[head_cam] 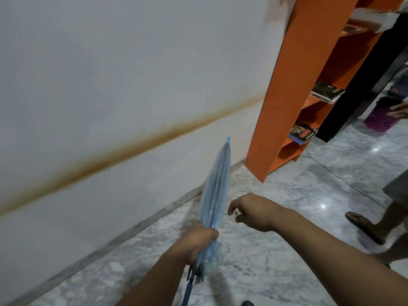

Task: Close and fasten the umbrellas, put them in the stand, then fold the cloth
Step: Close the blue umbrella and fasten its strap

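The left hand (199,240) has its grip clamped around a closed, light blue translucent umbrella (215,191), fingers curled tight round the gathered canopy near its lower end. Most of the canopy lies beyond the grip, running up and away toward the white wall (110,74), with the blue tip (228,139) at the far end, tilted slightly right. Below the grip, the rib ends and the blue shaft (187,292) stick out toward the near edge of the view.

The right hand (251,212) hangs just right of the umbrella, not touching it, its grip apart with fingers loosely bent and nothing in them.

Under both lies a grey marble floor (287,250). An orange shelf unit (293,89) stands far right against the wall, with books on its shelves. Farther right a purple container (378,120) sits on the floor, and another person's sandalled foot (364,226) stands at the right.
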